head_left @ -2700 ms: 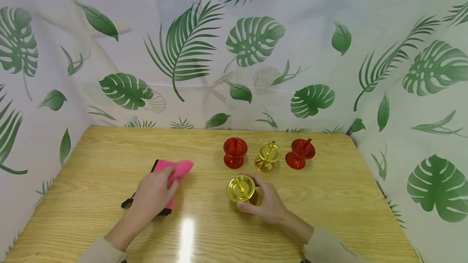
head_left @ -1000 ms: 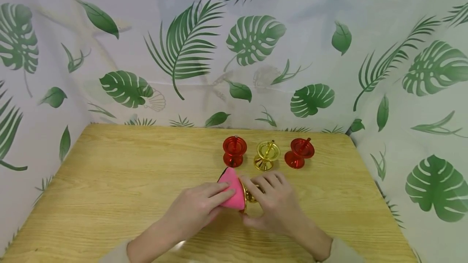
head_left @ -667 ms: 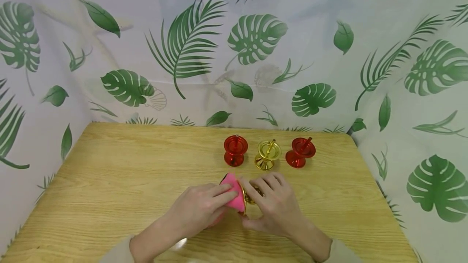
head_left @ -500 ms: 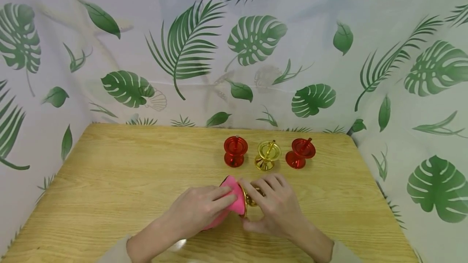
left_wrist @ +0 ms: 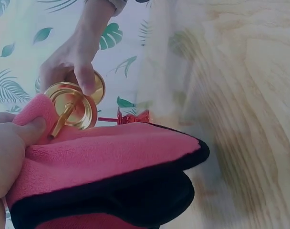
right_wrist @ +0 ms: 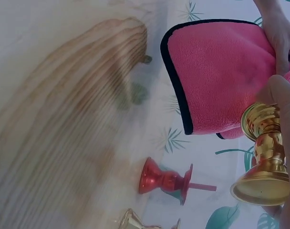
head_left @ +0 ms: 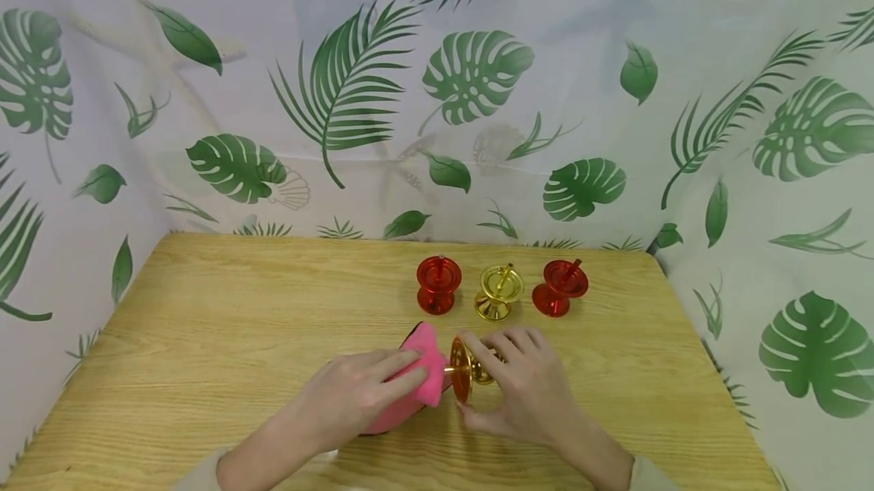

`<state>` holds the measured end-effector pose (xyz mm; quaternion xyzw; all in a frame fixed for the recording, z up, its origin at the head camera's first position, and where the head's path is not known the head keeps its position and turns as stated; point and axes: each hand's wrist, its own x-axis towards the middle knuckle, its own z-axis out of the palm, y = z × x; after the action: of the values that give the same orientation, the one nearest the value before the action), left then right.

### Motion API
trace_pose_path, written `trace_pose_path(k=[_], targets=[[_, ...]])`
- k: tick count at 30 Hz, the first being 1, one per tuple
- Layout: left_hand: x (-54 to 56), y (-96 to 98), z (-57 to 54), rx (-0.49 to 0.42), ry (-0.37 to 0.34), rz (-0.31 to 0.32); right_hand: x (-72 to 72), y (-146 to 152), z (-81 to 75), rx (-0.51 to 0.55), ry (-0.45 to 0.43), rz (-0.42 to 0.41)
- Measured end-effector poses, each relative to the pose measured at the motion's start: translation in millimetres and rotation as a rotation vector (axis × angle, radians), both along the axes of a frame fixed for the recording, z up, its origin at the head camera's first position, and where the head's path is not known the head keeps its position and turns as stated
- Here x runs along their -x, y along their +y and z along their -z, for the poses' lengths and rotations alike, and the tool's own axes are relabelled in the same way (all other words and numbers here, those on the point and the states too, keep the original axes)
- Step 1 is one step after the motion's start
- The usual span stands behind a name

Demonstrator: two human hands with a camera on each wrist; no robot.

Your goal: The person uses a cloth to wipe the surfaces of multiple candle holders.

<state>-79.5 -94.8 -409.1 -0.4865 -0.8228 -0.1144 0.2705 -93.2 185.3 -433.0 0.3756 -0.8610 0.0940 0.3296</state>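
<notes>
In the head view my left hand (head_left: 358, 392) pinches a pink cloth (head_left: 410, 404) with black edging, bunched at its fingertips. My right hand (head_left: 526, 385) grips a gold candle holder (head_left: 462, 377), tipped on its side so the dish and spike point left at the cloth. In the left wrist view the dish (left_wrist: 71, 106) and its bare spike show, the spike's tip close to the cloth. The right wrist view shows the holder's hollow gold foot (right_wrist: 264, 188) and the cloth (right_wrist: 216, 71) hanging open beyond it.
Behind the hands stand a red candle holder (head_left: 438, 286), a gold one (head_left: 500, 292) and another red one (head_left: 560, 287) in a row on the wooden table (head_left: 259, 301). A leaf-print curtain (head_left: 382, 81) surrounds the table's back and sides.
Earlier the left hand brought the cloth from the table's left to the holder, which the right hand tipped sideways. Since half a second ago, the cloth has drawn left off the dish, baring the spike.
</notes>
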Motion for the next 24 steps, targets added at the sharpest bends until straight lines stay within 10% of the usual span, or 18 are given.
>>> trace_pose_path(k=[12,24], targets=[[6.2,14.3,4.4,-0.073,-0.002,0.042,-3.9,-17,2.2,-0.002,0.022,-0.062],[7.4,14.5,-7.5,-0.334,-0.731,-0.044,-1.4,-19,2.7,0.088,0.218,-0.135]])
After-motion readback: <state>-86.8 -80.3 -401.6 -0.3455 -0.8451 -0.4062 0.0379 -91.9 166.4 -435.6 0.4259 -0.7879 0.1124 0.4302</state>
